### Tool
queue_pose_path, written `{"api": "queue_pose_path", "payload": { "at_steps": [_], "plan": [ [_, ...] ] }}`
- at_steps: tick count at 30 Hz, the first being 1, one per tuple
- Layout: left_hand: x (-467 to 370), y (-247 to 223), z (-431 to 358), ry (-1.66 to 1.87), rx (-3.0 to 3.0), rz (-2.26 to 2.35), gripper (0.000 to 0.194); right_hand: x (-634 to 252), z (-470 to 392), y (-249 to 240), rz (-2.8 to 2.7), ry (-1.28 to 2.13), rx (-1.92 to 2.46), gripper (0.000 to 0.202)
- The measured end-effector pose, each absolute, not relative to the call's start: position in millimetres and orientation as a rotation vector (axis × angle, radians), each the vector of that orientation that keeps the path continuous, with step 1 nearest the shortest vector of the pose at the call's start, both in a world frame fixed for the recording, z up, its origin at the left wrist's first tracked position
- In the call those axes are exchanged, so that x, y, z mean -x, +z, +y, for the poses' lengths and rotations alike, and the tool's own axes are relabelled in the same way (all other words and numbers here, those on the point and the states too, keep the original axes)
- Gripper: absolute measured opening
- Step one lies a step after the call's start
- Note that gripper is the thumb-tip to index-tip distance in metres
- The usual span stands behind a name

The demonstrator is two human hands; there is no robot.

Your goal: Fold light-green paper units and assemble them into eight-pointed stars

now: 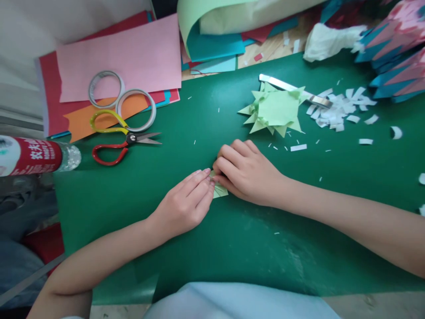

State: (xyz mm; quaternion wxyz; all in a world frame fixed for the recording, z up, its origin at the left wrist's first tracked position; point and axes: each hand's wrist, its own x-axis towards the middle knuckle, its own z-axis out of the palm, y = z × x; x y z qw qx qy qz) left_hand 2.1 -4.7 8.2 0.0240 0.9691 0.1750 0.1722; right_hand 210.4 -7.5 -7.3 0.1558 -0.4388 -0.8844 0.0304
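A small piece of light green paper with crease lines lies on the green table mat, mostly covered by my fingers. My left hand presses its fingertips on the paper's left side. From the upper right, my right hand has its fingers curled and pinched at the paper's top edge, its fingertips touching those of the left. Beyond my right hand sits a spiky light green paper shape made of pointed folded pieces. A metal-bladed tool lies behind it, partly hidden.
Scissors with yellow and red handles lie at the left, beside two tape rolls and stacked coloured paper. A bottle lies at the left edge. White paper scraps and pink-blue paper pieces are at the right.
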Motion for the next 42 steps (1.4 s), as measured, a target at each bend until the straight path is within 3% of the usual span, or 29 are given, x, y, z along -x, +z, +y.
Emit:
{"api": "queue_pose_path", "payload": {
  "at_steps": [13, 25, 42],
  "plan": [
    [1.0, 6.6, -5.7, 0.524, -3.030, 0.521, 0.020, -209.6, -10.2, -5.8, -2.508, 0.069, 1.363, 0.014],
    [0.2, 7.0, -6.7, 0.517, -3.030, 0.526, 0.022, -218.0, -5.2, -3.7, -2.507, 0.223, 1.233, 0.022],
    [1.0, 6.6, -2.0, 0.596, -2.951, 0.521, 0.010, -215.8, -8.7, -6.2, -2.521, 0.110, 1.184, 0.020]
  ]
}}
